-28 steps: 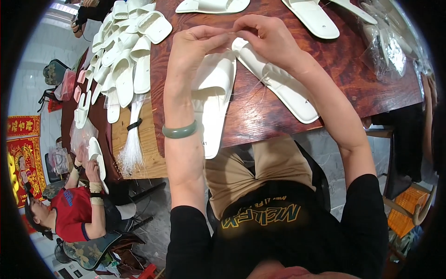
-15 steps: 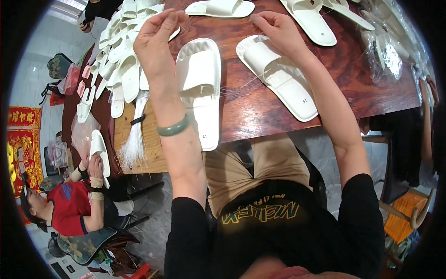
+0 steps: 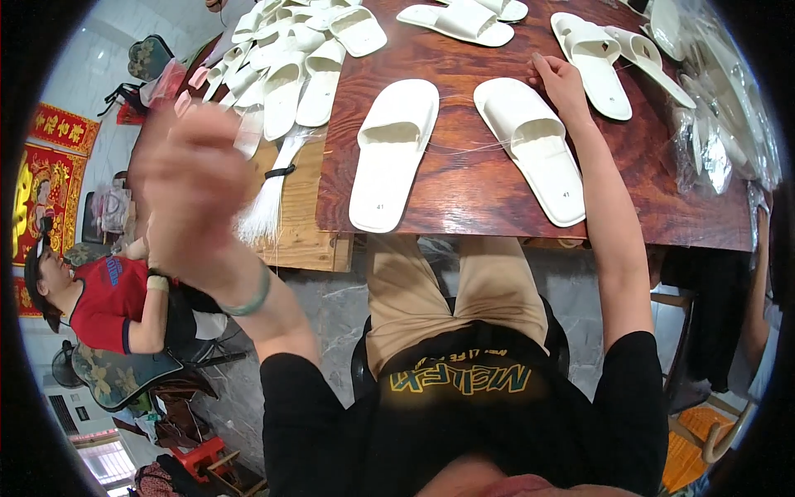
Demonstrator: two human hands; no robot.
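Observation:
Two white slippers lie side by side at the table's front edge, a left slipper [image 3: 387,178] and a right slipper [image 3: 542,170]. Thin clear threads [image 3: 468,151] run between their straps. My right hand [image 3: 560,83] rests on the table just beyond the right slipper's toe, fingers loosely bent and slightly apart, nothing visible in them. Smeared by motion, my left hand [image 3: 199,174] is raised off to the left; its fingers cannot be made out. Close beside it, a bundle of white strands [image 3: 269,195], bound with a black tie, lies on a plain wooden board [image 3: 319,240].
A heap of white slippers [image 3: 290,62] covers the back left of the red-brown table [image 3: 447,203]. More slippers [image 3: 460,21] lie at the far side, others [image 3: 600,66] further right. Clear plastic-bagged slippers [image 3: 720,124] line the right edge. A co-worker in red [image 3: 108,298] sits at left.
My left hand has swung left and back from above the slippers. My right hand has come down to the right, beside the slipper's toe. The view has shifted, and both slippers now show fully.

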